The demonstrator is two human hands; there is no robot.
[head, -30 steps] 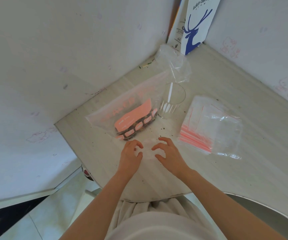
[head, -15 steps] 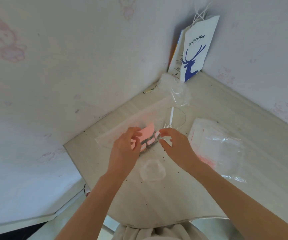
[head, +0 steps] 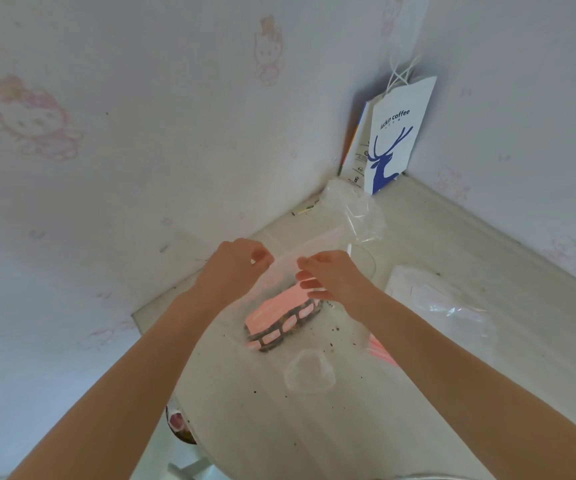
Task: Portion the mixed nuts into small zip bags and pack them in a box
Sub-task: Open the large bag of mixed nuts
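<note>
You've barely begun: left hand point(head: 231, 273) and right hand point(head: 336, 277) fingers point(head: 309, 263) pinch the nut bag point(head: 279, 318) top; the small zip bags point(head: 435, 299) look unfilled.

A white paper bag point(head: 397, 133) with a blue deer and the words "luckin coffee" stands at 1 o'clock, in the wall corner, on the pale table point(head: 262, 427); crumpled clear plastic point(head: 355, 209) lies just in front of it; a thin stick point(head: 303, 210) lies at 12 o'clock beside the wall; a pink cartoon cat point(head: 33, 117) is printed on the wallpaper at 10 o'clock; dark crumbs point(head: 335, 330) dot the table.
</note>
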